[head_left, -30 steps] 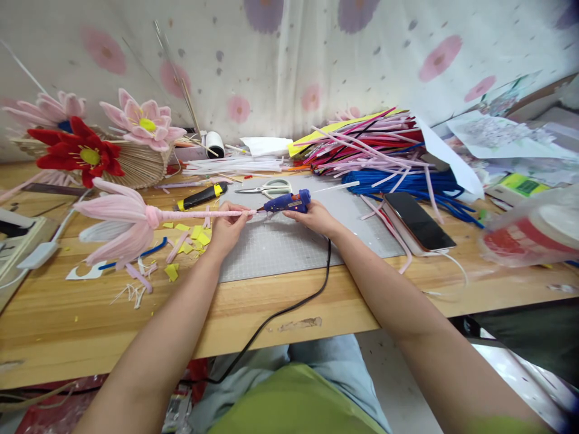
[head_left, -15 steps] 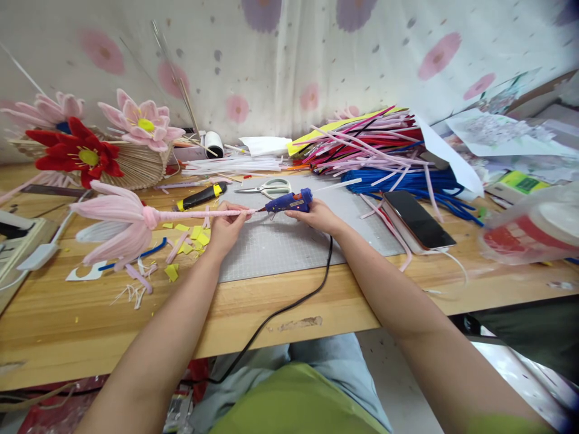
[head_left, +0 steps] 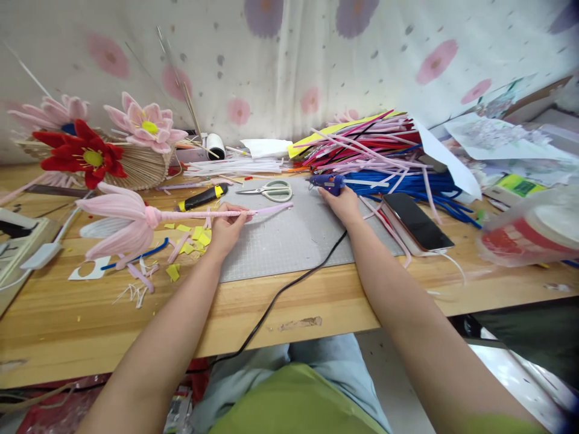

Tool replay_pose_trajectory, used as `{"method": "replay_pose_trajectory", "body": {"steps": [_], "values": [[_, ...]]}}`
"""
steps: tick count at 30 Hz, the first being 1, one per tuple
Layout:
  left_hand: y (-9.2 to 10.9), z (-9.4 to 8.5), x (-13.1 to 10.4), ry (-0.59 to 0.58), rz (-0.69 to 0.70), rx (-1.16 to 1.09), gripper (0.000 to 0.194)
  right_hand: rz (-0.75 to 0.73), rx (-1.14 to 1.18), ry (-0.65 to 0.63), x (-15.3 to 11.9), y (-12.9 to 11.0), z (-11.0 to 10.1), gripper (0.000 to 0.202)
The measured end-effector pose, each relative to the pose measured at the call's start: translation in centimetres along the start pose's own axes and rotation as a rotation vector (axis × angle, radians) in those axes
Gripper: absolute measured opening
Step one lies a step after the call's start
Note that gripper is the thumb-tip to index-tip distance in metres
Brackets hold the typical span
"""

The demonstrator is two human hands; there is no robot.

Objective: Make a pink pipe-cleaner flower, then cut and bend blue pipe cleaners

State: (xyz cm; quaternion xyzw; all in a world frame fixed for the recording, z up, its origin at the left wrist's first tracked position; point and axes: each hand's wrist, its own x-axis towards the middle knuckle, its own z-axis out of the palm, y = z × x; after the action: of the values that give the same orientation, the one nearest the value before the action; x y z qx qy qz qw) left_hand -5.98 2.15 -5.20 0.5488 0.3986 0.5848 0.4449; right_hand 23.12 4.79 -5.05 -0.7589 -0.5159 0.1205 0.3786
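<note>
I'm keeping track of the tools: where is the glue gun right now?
In the head view, the glue gun is right of centre, held in the right hand near the far edge of the grey mat, between the scissors and the blue bundle.

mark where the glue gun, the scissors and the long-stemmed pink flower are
Glue gun (head_left: 332,182): head view, on its blue body
Scissors (head_left: 264,191): head view, near the pivot, between blades and handles
Long-stemmed pink flower (head_left: 152,217): head view, on the collar where petals meet stem
</note>
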Motion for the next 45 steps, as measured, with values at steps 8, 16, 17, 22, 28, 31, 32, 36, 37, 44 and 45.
{"method": "replay_pose_trajectory", "body": {"steps": [8, 16, 17, 22, 28, 31, 32, 36, 37, 44, 45], "values": [[0.2, -0.1, 0.0, 0.051, -0.034, -0.078, 0.027, -0.147, -0.411, 0.026, -2.2, -1.8, -3.7, 0.052], [0.7, 0.2, -0.3, 0.046, -0.057, -0.144, 0.029, -0.814, -0.067, -0.403, -5.6, -9.2, -1.0, 0.026], [0.7, 0.2, -0.4, 0.045, -0.060, -0.148, 0.029, -0.867, -0.050, -0.432, -5.8, -9.9, 0.2, 0.028], [0.9, -0.1, -0.4, 0.043, -0.090, -0.149, 0.031, -0.826, -0.006, -0.520, -6.1, -11.2, 4.0, 0.019], [0.6, -0.2, -0.3, 0.019, -0.108, -0.140, 0.030, -0.687, 0.170, -0.533, -5.9, -10.6, 4.7, 0.012], [0.6, -0.2, -0.4, -0.016, -0.087, -0.142, 0.027, -0.574, 0.327, -0.629, -5.8, -10.2, 4.9, 0.017], [0.6, -0.3, -0.4, -0.030, -0.082, -0.145, 0.027, -0.539, 0.372, -0.664, -5.7, -10.2, 4.9, 0.019], [0.9, -0.5, -0.3, -0.092, -0.053, -0.121, 0.025, -0.447, 0.464, -0.770, -5.6, -10.2, 4.6, 0.029], [0.9, -0.5, -0.3, -0.106, -0.044, -0.103, 0.025, -0.431, 0.473, -0.797, -5.6, -10.3, 4.4, 0.030], [1.6, -1.0, -0.2, -0.143, 0.002, 0.103, 0.023, -0.344, 0.539, -0.905, -5.9, -10.9, 3.3, 0.029], [1.7, -1.0, -0.2, -0.165, 0.003, 0.100, 0.023, -0.319, 0.559, -0.921, -5.9, -10.9, 3.2, 0.028]]}}
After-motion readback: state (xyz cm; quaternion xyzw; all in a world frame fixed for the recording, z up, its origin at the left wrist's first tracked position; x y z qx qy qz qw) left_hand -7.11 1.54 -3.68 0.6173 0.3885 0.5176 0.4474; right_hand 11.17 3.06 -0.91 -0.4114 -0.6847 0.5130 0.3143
